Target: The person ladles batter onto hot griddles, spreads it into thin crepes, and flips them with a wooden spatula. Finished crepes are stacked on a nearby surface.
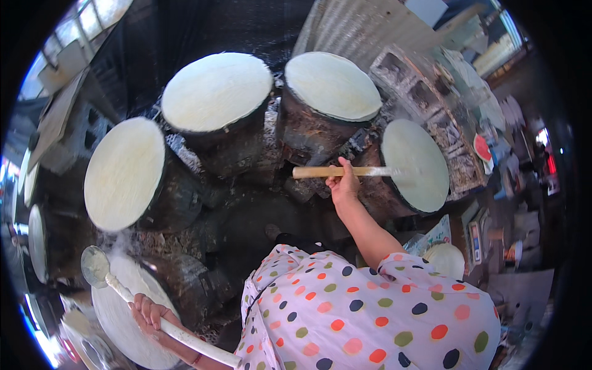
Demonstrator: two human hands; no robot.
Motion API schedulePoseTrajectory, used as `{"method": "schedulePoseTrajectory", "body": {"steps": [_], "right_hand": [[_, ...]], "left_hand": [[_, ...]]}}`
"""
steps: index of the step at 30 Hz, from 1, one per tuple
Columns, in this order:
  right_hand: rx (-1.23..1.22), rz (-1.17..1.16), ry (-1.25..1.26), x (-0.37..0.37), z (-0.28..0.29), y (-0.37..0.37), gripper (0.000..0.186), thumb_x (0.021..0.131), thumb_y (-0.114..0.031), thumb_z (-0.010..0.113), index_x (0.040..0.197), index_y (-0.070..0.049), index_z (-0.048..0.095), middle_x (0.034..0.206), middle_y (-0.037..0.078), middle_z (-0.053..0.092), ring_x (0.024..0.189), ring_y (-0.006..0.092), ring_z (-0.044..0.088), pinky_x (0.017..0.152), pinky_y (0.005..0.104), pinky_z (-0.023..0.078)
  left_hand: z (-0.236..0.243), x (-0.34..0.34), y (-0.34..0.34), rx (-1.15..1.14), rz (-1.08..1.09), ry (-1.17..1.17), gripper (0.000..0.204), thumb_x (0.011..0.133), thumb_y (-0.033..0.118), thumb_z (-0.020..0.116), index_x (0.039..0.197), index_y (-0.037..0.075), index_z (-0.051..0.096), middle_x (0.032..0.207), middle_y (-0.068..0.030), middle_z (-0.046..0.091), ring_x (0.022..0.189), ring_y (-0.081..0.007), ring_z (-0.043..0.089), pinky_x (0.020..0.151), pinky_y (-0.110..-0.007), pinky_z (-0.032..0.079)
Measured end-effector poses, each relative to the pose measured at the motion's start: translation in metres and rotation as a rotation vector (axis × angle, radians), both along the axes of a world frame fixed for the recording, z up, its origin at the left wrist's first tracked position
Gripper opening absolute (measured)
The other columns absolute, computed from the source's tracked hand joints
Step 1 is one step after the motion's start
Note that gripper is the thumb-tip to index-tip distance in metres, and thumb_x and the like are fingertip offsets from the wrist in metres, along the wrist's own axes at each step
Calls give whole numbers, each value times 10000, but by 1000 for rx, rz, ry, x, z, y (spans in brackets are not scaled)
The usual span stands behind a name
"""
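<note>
My left hand is closed around the long white handle of a ladle. The ladle's round bowl is coated with pale residue and hangs over the upper edge of a batter-covered round pan at lower left. In my right hand is a light wooden stick, gripped near its middle. Its far end is whitish and reaches over the right-hand round of pale batter; whether it touches the batter I cannot tell.
More pale rounds, at left, back left and back right, top dark drum-like stoves curving around me. Ash-covered concrete blocks stand at right. A stack of pale rounds lies near my right elbow. Steam rises at lower left.
</note>
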State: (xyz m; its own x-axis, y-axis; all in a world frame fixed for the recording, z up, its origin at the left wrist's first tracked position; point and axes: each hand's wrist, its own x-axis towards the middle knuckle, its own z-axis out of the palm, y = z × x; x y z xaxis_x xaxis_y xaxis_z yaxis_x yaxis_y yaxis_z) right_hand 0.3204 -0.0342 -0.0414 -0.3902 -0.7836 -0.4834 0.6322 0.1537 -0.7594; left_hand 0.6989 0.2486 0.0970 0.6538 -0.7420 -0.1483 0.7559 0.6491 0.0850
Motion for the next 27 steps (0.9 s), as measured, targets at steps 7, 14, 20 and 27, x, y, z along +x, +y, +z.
{"method": "schedulePoseTrajectory", "body": {"steps": [7,14,20,27], "right_hand": [[-146,-357,-280,-60,-18,-59,316,907,-242,632,1152,-59,554,1013,120,579,912,260,615,848,378,555],[-155,-417,-277,-78,-8,-130,366,929,-209,579,1257,-68,498,1057,138,575,920,261,607,819,374,559],[-192,7,209,-63,55,-172,494,920,-40,507,1390,-178,446,1086,122,583,910,226,606,783,355,541],[-439,276,1917,-73,35,-182,212,809,-40,621,932,-190,705,831,48,467,806,230,526,655,356,486]], "left_hand": [[-12,10,-98,-60,-245,-64,161,1020,149,364,888,67,321,719,-7,339,513,-56,358,354,-183,350],[10,-35,-178,14,-252,-60,158,1026,160,349,920,46,324,746,-20,333,543,-66,374,354,-184,358],[15,-48,-208,10,-315,-80,178,1034,175,321,906,51,324,723,-24,334,535,-89,370,398,-215,372],[16,-48,-227,56,-324,-33,154,1031,167,360,934,51,333,719,-11,337,508,-50,359,379,-183,367]]}}
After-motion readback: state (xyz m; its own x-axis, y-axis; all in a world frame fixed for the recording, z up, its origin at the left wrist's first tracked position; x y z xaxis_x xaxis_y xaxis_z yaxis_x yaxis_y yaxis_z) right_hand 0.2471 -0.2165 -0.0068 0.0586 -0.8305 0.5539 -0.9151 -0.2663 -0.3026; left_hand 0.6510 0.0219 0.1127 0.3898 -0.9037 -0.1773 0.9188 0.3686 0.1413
